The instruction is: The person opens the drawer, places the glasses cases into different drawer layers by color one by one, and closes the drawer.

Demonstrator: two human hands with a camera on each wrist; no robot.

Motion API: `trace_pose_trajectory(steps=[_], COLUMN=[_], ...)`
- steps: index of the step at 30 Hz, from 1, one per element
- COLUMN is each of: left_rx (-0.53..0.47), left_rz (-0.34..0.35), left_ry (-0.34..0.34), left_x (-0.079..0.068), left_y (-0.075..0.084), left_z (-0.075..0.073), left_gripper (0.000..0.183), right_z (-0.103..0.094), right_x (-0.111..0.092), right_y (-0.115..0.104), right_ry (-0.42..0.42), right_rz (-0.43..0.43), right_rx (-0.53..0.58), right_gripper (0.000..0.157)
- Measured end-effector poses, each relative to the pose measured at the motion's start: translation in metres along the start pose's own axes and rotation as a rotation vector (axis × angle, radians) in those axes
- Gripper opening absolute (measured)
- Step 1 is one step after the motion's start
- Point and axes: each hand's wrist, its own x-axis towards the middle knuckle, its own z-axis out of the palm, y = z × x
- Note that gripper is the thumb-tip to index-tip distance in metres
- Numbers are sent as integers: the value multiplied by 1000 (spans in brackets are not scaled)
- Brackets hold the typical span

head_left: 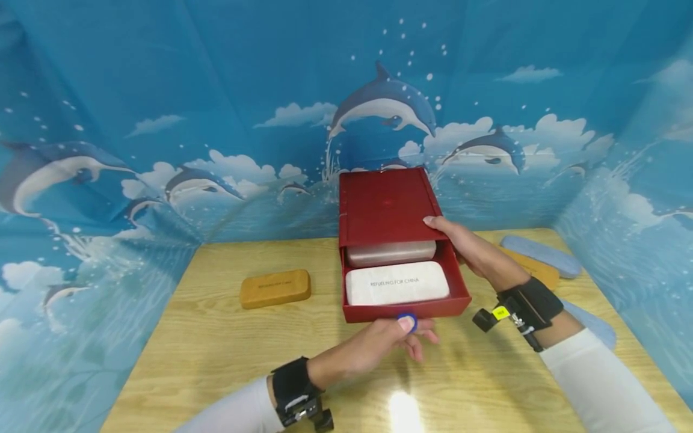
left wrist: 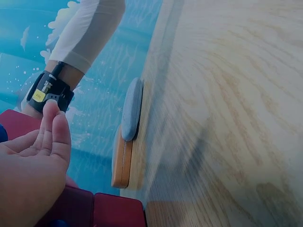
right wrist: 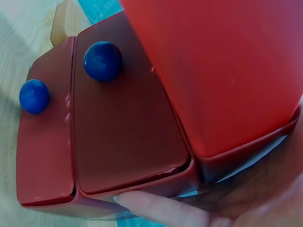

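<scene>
A red drawer box stands on the table, its top drawer pulled out. Inside that drawer lie a white glasses case with printed letters and a pale, shiny case behind it. At the drawer's front, my left hand pinches the blue knob, thumb uppermost, its other fingers stretched out. My right hand steadies the box's right side, thumb on the top; in the right wrist view one straight finger lies along the side. Two lower drawers with blue knobs are closed there.
An orange glasses case lies on the table left of the box. To the right, partly behind my right arm, are another orange case, a blue case and a second blue one. A dolphin-print cloth surrounds the table.
</scene>
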Motion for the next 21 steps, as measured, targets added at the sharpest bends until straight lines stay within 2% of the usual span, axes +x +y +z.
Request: trace_pose_trajectory(steps=[12,21], left_rx=[75,38], left_rz=[11,12], left_ry=[-10,-5], left_x=[-4,3], left_y=[4,3], left_z=[0,-6], left_gripper=[53,57], right_z=[0,-1], right_x=[0,1], right_y=[-2,-2], right_ry=[-20,-13], right_rz=[-9,4], right_rx=[18,6], right_gripper=[63,64])
